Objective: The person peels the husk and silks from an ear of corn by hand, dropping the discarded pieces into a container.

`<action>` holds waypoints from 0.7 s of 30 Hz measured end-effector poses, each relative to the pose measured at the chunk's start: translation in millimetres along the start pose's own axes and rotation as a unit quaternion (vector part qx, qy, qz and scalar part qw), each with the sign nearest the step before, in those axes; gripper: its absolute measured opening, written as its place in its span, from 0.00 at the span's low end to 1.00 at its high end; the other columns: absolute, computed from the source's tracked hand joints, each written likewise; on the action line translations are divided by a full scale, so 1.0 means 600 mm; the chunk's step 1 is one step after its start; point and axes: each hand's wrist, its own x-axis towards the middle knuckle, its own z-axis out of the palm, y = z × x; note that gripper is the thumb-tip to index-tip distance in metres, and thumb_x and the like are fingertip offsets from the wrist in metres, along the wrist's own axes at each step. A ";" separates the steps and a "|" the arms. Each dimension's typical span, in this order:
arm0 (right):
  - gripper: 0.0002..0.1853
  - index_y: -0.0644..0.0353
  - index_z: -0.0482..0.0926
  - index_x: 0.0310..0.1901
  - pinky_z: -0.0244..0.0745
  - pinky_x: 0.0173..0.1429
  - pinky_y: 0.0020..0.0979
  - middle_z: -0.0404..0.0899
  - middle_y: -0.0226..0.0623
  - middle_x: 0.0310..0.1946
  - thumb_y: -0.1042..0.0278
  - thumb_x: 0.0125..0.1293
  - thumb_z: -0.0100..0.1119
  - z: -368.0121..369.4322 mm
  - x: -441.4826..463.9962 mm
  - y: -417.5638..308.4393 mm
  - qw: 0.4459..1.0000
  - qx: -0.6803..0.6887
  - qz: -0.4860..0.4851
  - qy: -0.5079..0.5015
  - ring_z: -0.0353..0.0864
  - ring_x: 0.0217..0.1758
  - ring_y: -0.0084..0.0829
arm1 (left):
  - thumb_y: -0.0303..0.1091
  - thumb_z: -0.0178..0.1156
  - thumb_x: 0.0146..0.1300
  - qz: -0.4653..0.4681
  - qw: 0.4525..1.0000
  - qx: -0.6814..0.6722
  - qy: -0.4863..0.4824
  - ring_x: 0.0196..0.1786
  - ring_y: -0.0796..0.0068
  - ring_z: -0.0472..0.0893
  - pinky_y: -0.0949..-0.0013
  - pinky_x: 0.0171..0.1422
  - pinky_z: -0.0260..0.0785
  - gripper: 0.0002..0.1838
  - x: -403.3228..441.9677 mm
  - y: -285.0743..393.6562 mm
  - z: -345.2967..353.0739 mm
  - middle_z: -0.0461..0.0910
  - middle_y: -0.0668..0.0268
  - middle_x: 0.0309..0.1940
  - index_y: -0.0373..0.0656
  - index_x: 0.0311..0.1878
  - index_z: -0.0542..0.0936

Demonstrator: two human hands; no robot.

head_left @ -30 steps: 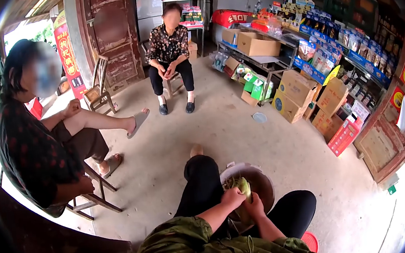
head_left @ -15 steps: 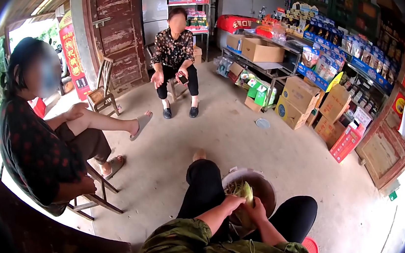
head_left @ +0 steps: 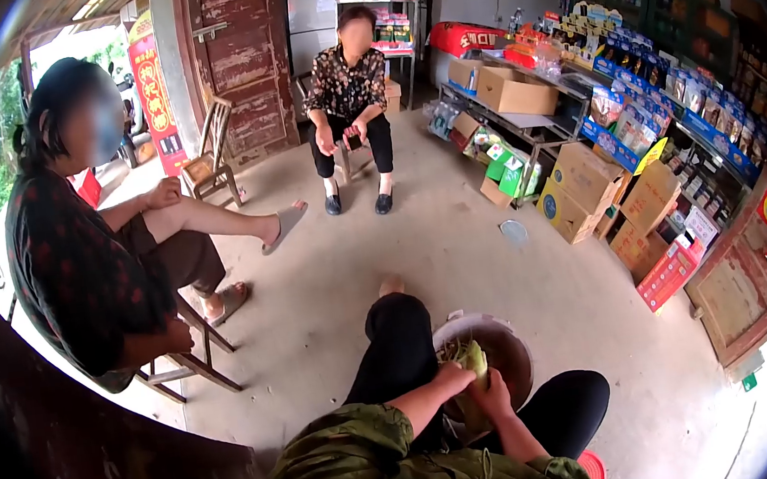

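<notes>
Both my hands are in front of my lap, over a round bucket (head_left: 523, 348) between my knees. They hold a long, pale green, leafy thing that looks like an ear of corn in its husk (head_left: 476, 359). My left hand (head_left: 455, 379) is closed at its left side, near the upper part. Lower down on the right, my right hand (head_left: 492, 397) is wrapped round it. Thin greenish strips (head_left: 451, 352) lie in the bucket behind my left hand. My fingertips are partly hidden.
A person (head_left: 89, 242) sits on a wooden chair at the left, another (head_left: 348, 103) sits across from me. An unoccupied wooden chair (head_left: 209, 155) stands by the door. Cartons (head_left: 575, 193) and goods shelves line the right. A red plastic thing (head_left: 592, 467) is beside my right knee.
The view has swung a little left. My left hand has moved slightly up along the corn, and my right hand keeps its grip. The person across has brought their hands closer together.
</notes>
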 end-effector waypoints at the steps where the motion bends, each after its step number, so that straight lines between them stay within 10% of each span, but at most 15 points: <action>1: 0.34 0.59 0.69 0.56 0.72 0.53 0.40 0.78 0.52 0.47 0.46 0.54 0.66 -0.002 0.001 -0.003 1.000 0.004 0.006 0.000 0.78 0.51 0.49 | 0.45 0.61 0.44 -0.022 1.000 0.001 -0.006 0.29 0.59 0.82 0.61 0.35 0.72 0.20 -0.004 0.010 -0.002 0.81 0.52 0.23 0.32 0.27 0.80; 7: 0.30 0.60 0.70 0.58 0.68 0.60 0.35 0.77 0.47 0.50 0.57 0.56 0.66 -0.027 0.013 -0.017 0.998 0.058 0.030 0.013 0.76 0.56 0.41 | 0.44 0.57 0.46 0.002 1.000 0.012 -0.016 0.33 0.55 0.81 0.59 0.38 0.72 0.20 -0.001 0.019 -0.023 0.81 0.50 0.27 0.33 0.31 0.80; 9: 0.27 0.61 0.71 0.56 0.71 0.56 0.34 0.78 0.46 0.47 0.61 0.57 0.65 -0.040 0.015 -0.033 0.992 0.087 0.087 0.032 0.77 0.52 0.37 | 0.39 0.54 0.51 0.286 0.939 0.182 0.057 0.32 0.58 0.80 0.57 0.38 0.71 0.11 0.048 -0.056 -0.005 0.80 0.55 0.30 0.40 0.27 0.78; 10: 0.25 0.62 0.70 0.56 0.72 0.52 0.34 0.79 0.46 0.44 0.61 0.59 0.62 -0.040 0.018 -0.018 0.972 0.197 0.129 0.012 0.78 0.46 0.36 | 0.34 0.53 0.54 -0.023 0.994 -0.110 -0.008 0.32 0.61 0.81 0.60 0.39 0.72 0.07 -0.012 0.025 -0.025 0.81 0.55 0.31 0.44 0.25 0.75; 12: 0.23 0.62 0.70 0.56 0.72 0.49 0.32 0.79 0.40 0.43 0.60 0.62 0.59 -0.018 0.028 0.045 0.929 0.327 0.174 0.014 0.77 0.44 0.31 | 0.31 0.51 0.57 -0.072 0.898 -0.425 -0.084 0.32 0.62 0.81 0.62 0.41 0.74 0.06 0.004 0.020 -0.013 0.81 0.57 0.29 0.46 0.25 0.71; 21: 0.19 0.62 0.72 0.50 0.71 0.47 0.34 0.75 0.34 0.39 0.57 0.66 0.56 -0.031 0.054 0.061 0.805 0.514 0.273 0.118 0.73 0.40 0.29 | 0.33 0.51 0.60 -0.114 0.823 -0.495 -0.254 0.16 0.81 0.58 0.70 0.32 0.63 0.08 0.006 0.028 -0.048 0.59 0.77 0.14 0.53 0.25 0.67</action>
